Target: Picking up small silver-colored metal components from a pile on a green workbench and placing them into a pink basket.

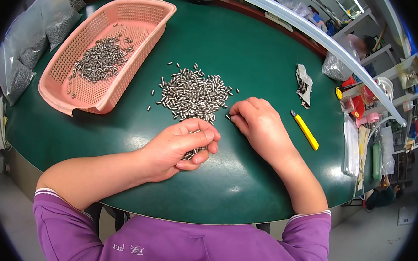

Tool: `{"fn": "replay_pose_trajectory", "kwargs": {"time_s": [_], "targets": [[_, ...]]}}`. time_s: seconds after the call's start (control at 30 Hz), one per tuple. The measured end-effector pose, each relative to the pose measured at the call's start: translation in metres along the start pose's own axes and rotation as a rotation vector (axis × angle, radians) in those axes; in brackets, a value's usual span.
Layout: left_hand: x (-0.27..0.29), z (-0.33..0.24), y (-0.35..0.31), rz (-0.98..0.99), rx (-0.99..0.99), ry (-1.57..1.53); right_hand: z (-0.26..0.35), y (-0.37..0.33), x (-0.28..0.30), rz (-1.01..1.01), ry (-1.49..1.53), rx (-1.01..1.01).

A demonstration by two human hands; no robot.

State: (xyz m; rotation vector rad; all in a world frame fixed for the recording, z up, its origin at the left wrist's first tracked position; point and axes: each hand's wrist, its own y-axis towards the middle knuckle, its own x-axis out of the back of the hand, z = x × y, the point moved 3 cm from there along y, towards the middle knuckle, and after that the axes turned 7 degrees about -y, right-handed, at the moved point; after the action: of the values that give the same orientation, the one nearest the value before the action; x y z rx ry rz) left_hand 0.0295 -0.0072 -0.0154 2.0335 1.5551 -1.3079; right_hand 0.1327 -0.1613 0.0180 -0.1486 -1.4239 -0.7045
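Observation:
A heap of small shiny metal pins (194,92) lies in the middle of the green table, with a few strays around its edges. My left hand (181,145) is just in front of the heap, its fingers curled around a handful of the same pins; some show between thumb and fingers. To the right of the heap, my right hand (255,118) rests low over the table with its fingers bent inward. One metal pin (228,117) shows right at those fingertips. The inner side of the right fingers is hidden.
On the left stands a pink perforated basket (144,55) with more pins inside. Clear bags of metal parts (20,78) line the left edge. To the right lie a yellow utility knife (307,132) and a crumpled grey cloth (304,86). A pale tube (320,39) arches across the back right.

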Motion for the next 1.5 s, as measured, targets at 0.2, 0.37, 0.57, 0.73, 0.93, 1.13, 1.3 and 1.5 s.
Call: {"fn": "replay_pose_trajectory", "kwargs": {"time_s": [0.2,0.37,0.57,0.73,0.93,1.13,1.3,1.5], "targets": [[0.002,0.000,-0.001,0.014,-0.006,-0.013,0.006,0.000,0.001,-0.012,0.131,-0.061],[0.000,0.000,-0.001,-0.004,-0.028,-0.020,0.024,0.000,0.009,0.073,0.650,-0.103],[0.000,0.001,-0.002,-0.004,-0.039,0.023,0.031,-0.005,0.004,0.170,0.876,-0.180],[-0.001,-0.001,-0.001,0.002,-0.024,-0.034,0.014,0.001,0.005,-0.022,0.353,-0.132],[0.003,0.000,0.000,0.001,-0.008,-0.045,0.002,0.000,-0.007,-0.019,0.122,-0.060],[0.000,-0.002,-0.002,0.008,-0.024,-0.015,0.007,0.001,-0.007,-0.034,0.133,-0.029],[0.000,-0.001,-0.001,-0.001,-0.029,-0.005,0.013,0.002,-0.009,-0.024,0.171,-0.018],[0.000,0.000,-0.001,0.011,-0.020,0.018,0.010,0.002,-0.014,-0.015,0.189,-0.018]]}}
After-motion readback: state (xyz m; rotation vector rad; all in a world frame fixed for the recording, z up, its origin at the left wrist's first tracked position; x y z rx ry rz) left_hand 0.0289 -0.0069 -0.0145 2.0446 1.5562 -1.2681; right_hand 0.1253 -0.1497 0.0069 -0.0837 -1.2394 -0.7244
